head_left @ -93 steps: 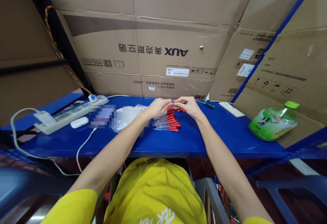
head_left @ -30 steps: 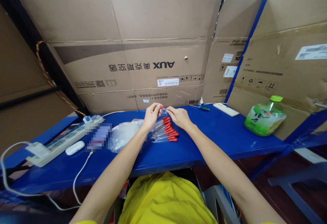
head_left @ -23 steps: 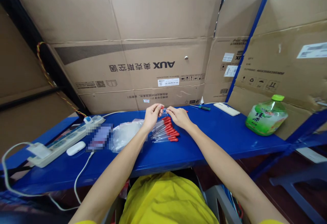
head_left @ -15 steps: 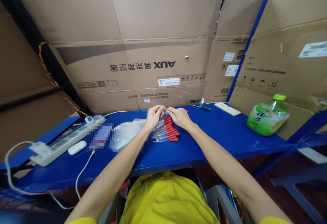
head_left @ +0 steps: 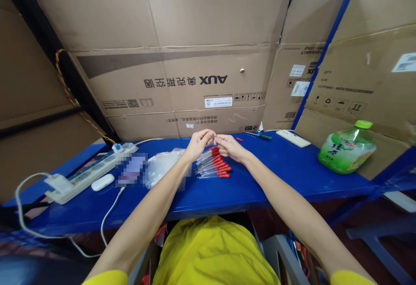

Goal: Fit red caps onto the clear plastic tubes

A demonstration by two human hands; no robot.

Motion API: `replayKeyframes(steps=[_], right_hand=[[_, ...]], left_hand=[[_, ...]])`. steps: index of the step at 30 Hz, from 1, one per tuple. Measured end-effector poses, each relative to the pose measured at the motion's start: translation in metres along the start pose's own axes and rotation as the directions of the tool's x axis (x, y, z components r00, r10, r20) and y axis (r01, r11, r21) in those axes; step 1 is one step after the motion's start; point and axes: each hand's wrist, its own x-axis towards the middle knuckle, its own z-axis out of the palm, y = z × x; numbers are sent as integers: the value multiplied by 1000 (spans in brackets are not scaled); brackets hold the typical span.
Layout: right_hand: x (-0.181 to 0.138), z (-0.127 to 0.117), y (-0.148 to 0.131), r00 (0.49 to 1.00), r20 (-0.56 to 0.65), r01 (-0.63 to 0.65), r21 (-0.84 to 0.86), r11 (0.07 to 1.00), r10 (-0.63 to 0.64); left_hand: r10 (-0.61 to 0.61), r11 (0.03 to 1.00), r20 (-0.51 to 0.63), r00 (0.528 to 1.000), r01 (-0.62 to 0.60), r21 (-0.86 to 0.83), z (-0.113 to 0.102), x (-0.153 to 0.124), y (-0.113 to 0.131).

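My left hand (head_left: 199,144) and my right hand (head_left: 230,146) meet fingertip to fingertip above the blue table. Both are closed in a pinch around a small thin piece, mostly hidden by the fingers. Just below them lies a row of slender clear pieces with red ends (head_left: 214,166), the red ends pointing right. A small loose red piece (head_left: 239,139) rests to the right of my right hand. Left of the row, partly behind my left forearm, is a pile of clear plastic bags (head_left: 159,169).
A green-handled screwdriver (head_left: 264,136), a white phone-like case (head_left: 293,138) and a green tea bottle (head_left: 346,148) stand or lie to the right. On the left are a power strip (head_left: 94,170), a white earbud case (head_left: 102,182) and a cabled phone (head_left: 131,169). Cardboard (head_left: 182,21) walls the back.
The view has shifted slightly. My hands stay together, and the fingers of my right hand have curled further under the small piece. The loose red piece now shows clear of my right hand.
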Motion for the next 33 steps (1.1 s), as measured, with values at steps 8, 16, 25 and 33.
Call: replayKeyframes(steps=[8, 16, 25, 33], right_hand=[[-4, 3, -6, 893, -155, 123, -821, 558, -424], [-11, -9, -12, 935, -90, 37, -937, 346, -344], [-3, 21, -5, 946, 58, 167, -930, 327, -320], [-3, 27, -9, 939, 15, 192, -852, 487, -344]], left_hand=[[24, 1000, -94, 995, -25, -9, 8, -1, -4], [-91, 982, -384, 919, 19, -187, 0, 8, 5], [-145, 796, -422, 895, -148, -586, -2, 7, 26], [-92, 777, -536, 839, -276, -566, 7, 10, 28]])
